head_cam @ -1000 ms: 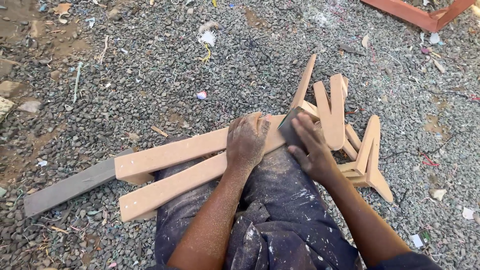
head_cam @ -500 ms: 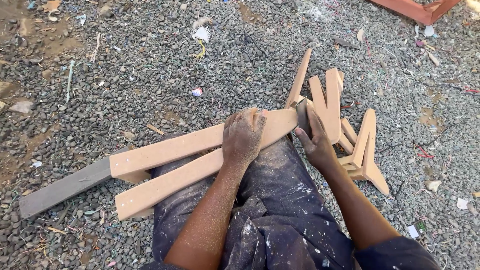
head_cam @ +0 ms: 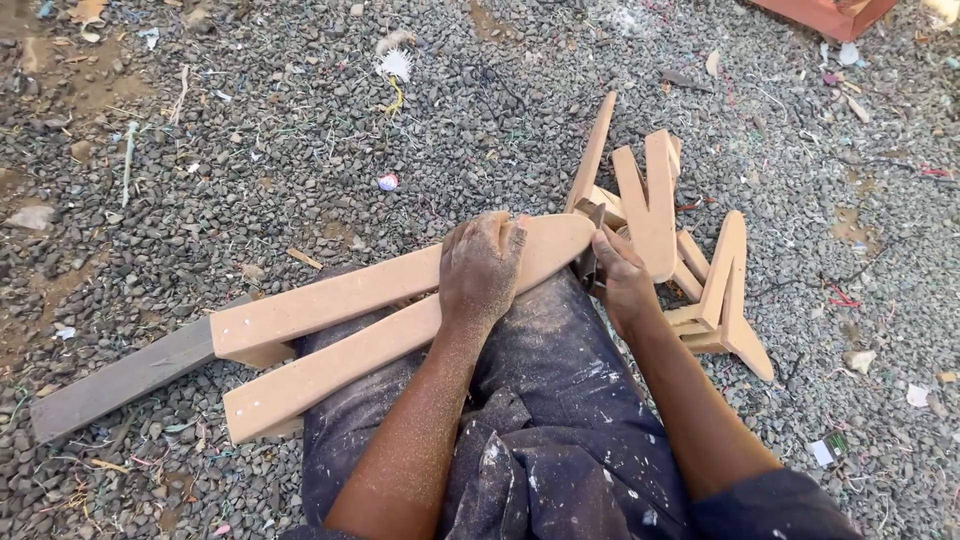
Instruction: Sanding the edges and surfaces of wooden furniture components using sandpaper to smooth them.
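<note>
A long tan wooden piece [head_cam: 350,295] with a rounded end lies across my lap, and a second similar piece [head_cam: 320,375] lies beside it. My left hand [head_cam: 480,265] presses flat on the upper piece near its rounded end. My right hand [head_cam: 620,280] grips a small dark block [head_cam: 587,262], likely sandpaper, against that rounded tip. Both forearms are dusted with fine sawdust.
A heap of cut tan wooden pieces [head_cam: 690,260] stands on the gravel just right of my right hand. A grey plank [head_cam: 120,380] lies at the left under the tan pieces. Gravel with scraps of litter surrounds me. A reddish wooden frame [head_cam: 820,15] sits at the top right.
My right hand has slid the dark block down from the top of the rounded end to its tip. My left hand stays pressed on the piece.
</note>
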